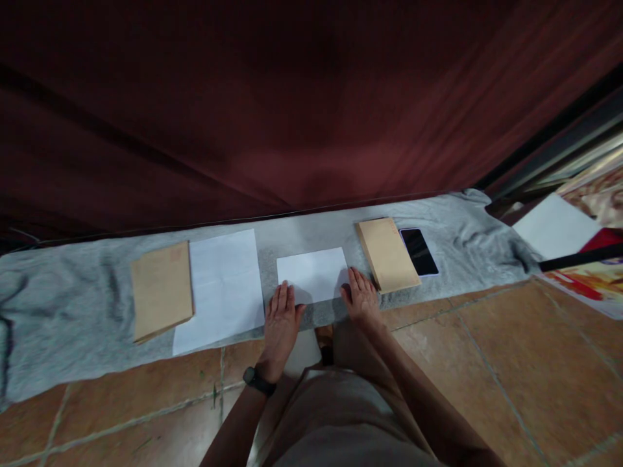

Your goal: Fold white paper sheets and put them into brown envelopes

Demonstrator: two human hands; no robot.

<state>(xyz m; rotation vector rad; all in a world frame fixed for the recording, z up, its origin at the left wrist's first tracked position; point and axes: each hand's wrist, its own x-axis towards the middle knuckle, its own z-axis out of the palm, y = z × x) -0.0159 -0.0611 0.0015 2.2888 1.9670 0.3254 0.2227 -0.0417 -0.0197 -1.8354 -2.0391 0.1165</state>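
A small white sheet of paper (311, 272) lies flat in front of me; whether it is folded I cannot tell. At its lower left corner rests my left hand (283, 318), fingers stretched out and thumb apart. My right hand (361, 295) lies flat by its right edge, thumb spread toward the paper. To the left is larger white paper (224, 285), partly under a stack of brown envelopes (163, 288). Another stack of brown envelopes (389, 253) sits just right of my right hand.
A grey cloth (321, 230) covers the narrow surface. A dark-screened phone (419, 251) lies beside the right envelopes. Behind hangs a dark red curtain (311, 130). White paper (557, 227) and printed items are at the far right. Tiled floor (462, 350) shows below.
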